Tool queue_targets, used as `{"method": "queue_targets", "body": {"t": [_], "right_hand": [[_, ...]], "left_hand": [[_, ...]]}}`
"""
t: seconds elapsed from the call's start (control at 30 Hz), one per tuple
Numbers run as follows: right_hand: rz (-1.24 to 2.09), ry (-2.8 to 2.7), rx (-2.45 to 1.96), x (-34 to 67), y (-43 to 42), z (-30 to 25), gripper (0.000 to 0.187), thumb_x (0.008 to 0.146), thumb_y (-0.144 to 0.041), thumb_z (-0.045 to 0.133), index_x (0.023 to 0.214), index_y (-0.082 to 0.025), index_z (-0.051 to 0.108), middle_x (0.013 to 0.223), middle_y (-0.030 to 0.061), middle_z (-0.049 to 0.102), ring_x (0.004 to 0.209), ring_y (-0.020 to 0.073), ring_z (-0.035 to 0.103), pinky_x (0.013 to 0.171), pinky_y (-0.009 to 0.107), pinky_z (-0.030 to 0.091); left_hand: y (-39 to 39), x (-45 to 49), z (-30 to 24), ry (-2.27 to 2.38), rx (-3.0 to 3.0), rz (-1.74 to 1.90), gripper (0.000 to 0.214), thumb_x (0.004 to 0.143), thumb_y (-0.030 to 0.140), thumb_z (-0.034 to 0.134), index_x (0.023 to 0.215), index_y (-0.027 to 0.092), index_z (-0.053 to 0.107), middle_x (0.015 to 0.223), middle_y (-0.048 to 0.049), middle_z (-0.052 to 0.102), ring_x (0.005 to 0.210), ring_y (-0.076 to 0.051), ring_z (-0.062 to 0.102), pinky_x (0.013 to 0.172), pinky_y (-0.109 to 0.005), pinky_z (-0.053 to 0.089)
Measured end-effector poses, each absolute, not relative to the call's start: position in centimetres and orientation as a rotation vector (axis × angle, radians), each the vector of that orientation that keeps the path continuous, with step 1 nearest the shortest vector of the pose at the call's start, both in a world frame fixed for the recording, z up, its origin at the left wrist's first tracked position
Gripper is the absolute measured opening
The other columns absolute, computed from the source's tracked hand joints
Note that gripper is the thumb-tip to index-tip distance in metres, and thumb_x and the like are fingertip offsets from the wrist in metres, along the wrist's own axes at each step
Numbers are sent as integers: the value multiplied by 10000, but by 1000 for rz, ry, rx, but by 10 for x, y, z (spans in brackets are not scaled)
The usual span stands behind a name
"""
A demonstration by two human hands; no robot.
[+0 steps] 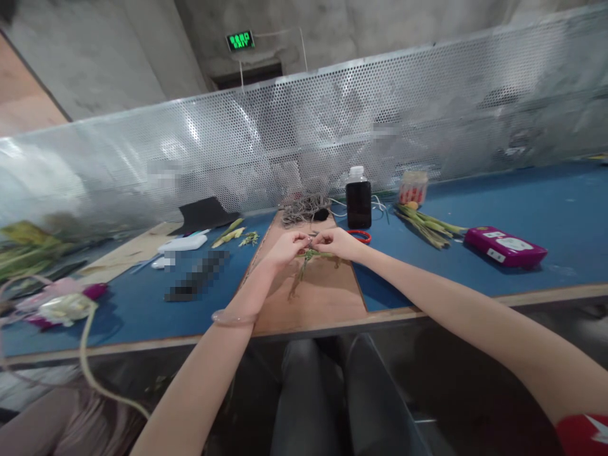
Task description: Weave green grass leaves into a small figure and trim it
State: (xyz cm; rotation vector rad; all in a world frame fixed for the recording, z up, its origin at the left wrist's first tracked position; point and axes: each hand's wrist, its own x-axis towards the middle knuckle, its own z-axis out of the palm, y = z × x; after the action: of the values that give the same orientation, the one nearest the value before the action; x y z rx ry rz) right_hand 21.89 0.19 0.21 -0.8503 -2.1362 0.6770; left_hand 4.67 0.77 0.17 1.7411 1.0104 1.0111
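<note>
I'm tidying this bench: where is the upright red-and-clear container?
In the head view, the red-and-clear container stands right of centre on the blue tabletop, just behind the bundle of long green stalks.

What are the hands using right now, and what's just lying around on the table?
In use, it seems:
green strands, held by the left hand and right hand
brown board underneath

Probably just lying about, since neither hand touches them:
purple packet
white-capped bottle
black sheet

There are two bare hands [287,247], one bangle [232,319], one white-capped bottle [357,175], one red ring [367,239], one EXIT sign [240,40].
</note>
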Motion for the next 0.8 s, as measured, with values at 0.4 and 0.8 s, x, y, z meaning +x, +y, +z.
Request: {"method": "queue_targets", "body": {"t": [0.4,0.8], "right_hand": [[550,-2153,-913,218,-5,7,336,704,-374,497,777,-95,668,580,8,527,514,75,366,465,201,261],[800,-2012,-1007,217,-6,6,387,663,-448,540,758,-87,642,505,-28,390,454,47,252,426,201,195]], "left_hand": [[8,46,2,1016,1760,997,316,629,407,616,738,113,575,673,-24,554,593,-93,468,594,-237,373],[9,46,1,1022,1748,1012,263,656,368,605,707,115,558,633,-11,538,550,-73,448,562,-219,365]]}}
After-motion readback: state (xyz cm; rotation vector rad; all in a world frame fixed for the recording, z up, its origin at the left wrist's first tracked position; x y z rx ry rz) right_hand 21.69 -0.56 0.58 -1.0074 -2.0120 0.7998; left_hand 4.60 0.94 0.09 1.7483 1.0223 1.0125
